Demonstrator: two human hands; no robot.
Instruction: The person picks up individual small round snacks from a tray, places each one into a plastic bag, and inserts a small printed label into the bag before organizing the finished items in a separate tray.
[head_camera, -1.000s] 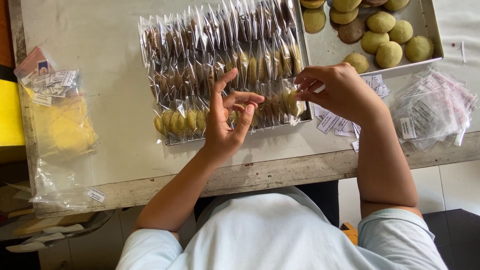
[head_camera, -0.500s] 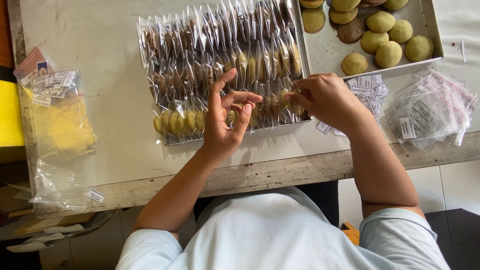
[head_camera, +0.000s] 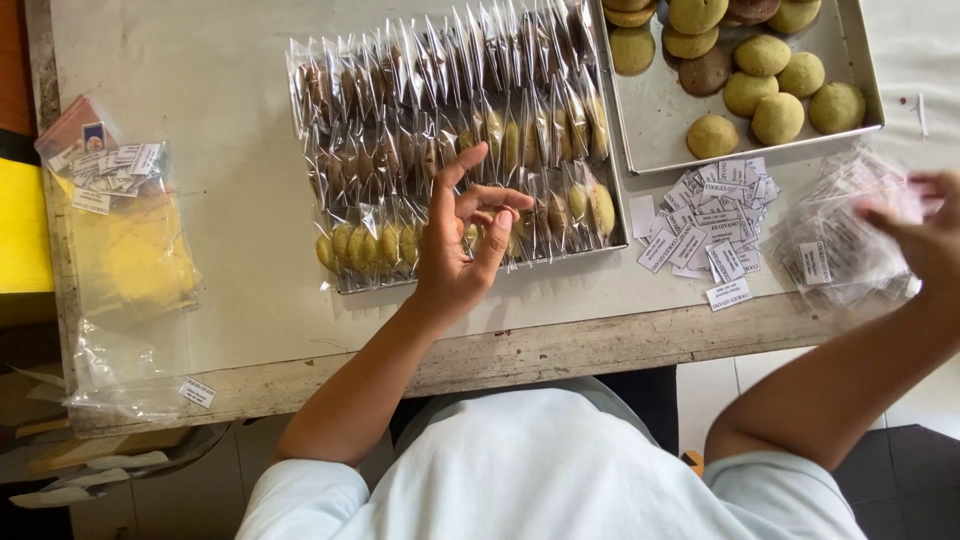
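Work surface: a pale grey table (head_camera: 200, 90) with a worn, chipped front edge, seen from above; tiled floor shows below it at 5 o'clock. A yellow block sits beyond the table's left edge at 9 o'clock.

On the table, a tray of bagged cookies (head_camera: 450, 140) occupies the centre, its packets standing in tight rows. At 1 o'clock a metal baking tray (head_camera: 660, 120) holds loose green and brown cookies. Just below it lies a heap of small paper labels (head_camera: 710, 225), and at 3 o'clock a pile of empty clear bags (head_camera: 840, 235). At 9 o'clock a large plastic bag (head_camera: 130, 270) with more labels overhangs the left edge.

Clearance: bare table runs along the top left and between the plastic bag and the cookie tray. The front strip is narrow; the labels lie close to the edge.

Left hand (head_camera: 462, 245): raised over the front row of packets, fingers loosely curled, thumb and forefinger near each other, grasping nothing visible.

Right hand (head_camera: 925, 235): blurred, over the empty bags at the right border; whether it grips one cannot be told.

Change: half a second earlier the right hand was at the front row of packets beside the left; it has since swung out to the bag pile. The left hand has held its position.
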